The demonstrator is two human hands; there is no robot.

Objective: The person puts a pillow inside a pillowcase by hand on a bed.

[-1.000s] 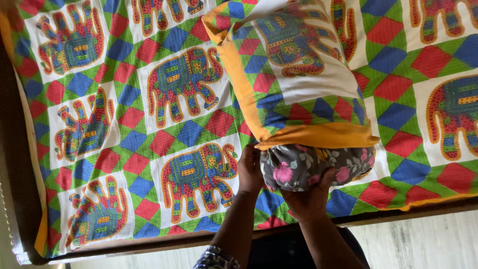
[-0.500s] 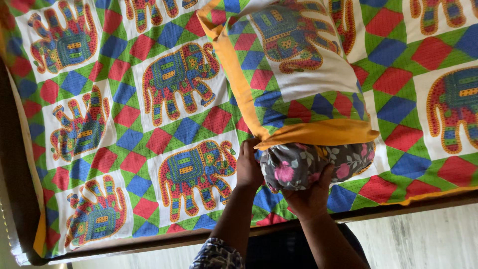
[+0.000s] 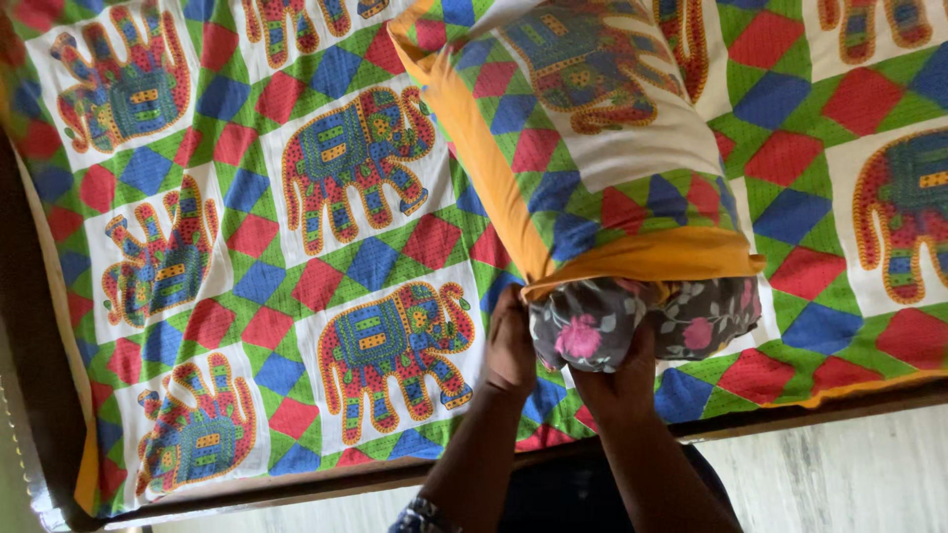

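A pillow in a grey fabric with pink flowers sticks out of a colourful pillowcase with elephant print and an orange border. My left hand grips the pillowcase's orange edge at the lower left corner of the opening. My right hand presses under the exposed grey flowered end of the pillow, fingers curled on it. The pillow lies tilted on the bed, its open end toward me.
The bed is covered by a patchwork bedsheet with elephants and red, blue and green diamonds. A dark wooden bed frame runs along the left and near edges. Pale marble floor shows at the lower right.
The pillow and pillowcase have shifted slightly right and down toward me. Both hands stay at the open end, the left a little lower on the orange edge.
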